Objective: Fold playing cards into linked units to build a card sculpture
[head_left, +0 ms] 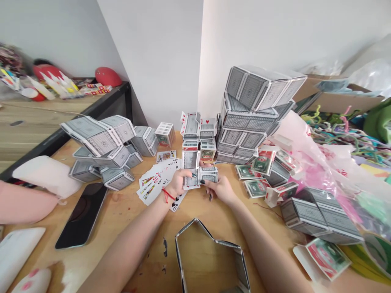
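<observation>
My left hand [178,182], with a red string at the wrist, and my right hand [220,189] both grip a small folded block of grey-backed playing cards [202,176] in the middle of the wooden table [122,215]. Under my left hand lies a fan of face-up cards [154,179]. Just behind my hands stands a low stack of card cubes [198,138]. In front of my arms lies a bent chain of joined cards [210,252] forming an open loop.
A tall pile of card boxes [256,110] stands at the back right, another pile [104,146] at the left. Card packs [269,167] lie to the right beside pink plastic. A black phone [84,213] lies left. Another person's arm [21,205] reaches in at left.
</observation>
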The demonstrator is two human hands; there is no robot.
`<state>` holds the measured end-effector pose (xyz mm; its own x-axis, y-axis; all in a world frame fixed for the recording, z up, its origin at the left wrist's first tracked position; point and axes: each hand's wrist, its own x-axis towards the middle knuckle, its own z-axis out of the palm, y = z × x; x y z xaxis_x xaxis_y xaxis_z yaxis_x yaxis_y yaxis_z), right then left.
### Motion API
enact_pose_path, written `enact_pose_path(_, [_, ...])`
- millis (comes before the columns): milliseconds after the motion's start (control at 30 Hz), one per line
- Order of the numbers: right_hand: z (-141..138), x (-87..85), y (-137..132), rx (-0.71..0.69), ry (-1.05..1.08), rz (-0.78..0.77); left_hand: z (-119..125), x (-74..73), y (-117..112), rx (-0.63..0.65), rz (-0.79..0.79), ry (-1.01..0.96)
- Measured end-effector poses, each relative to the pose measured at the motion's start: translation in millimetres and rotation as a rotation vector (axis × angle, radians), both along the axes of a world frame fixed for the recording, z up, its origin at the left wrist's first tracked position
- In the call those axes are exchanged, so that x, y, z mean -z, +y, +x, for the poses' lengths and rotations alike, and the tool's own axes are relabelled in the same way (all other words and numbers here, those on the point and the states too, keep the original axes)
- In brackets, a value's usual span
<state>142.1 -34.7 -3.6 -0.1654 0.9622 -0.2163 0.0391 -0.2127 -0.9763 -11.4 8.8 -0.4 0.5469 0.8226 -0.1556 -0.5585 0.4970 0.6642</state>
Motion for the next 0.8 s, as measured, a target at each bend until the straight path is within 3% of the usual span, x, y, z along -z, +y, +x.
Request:
enact_pose_path(100, [5, -0.4, 2, 0.004, 0.168, 0.014, 1, 0.0, 2, 0.021, 0.002, -0.017])
enact_pose_path(433, [12, -1.3, 8, 0.259, 0.488, 0.037, 3, 0.0, -2, 0.118, 0.220, 0.149])
enact_pose_path(667, [27, 3.4, 16, 0.395, 0.680, -0.104, 0, -9.3, -2, 0.388, 0.372, 0.222])
enact_pose_path(800, [32, 8.1, 19, 0.437, 0.680, -0.097, -3, -17.0, -2, 0.641, 0.546, 0.333])
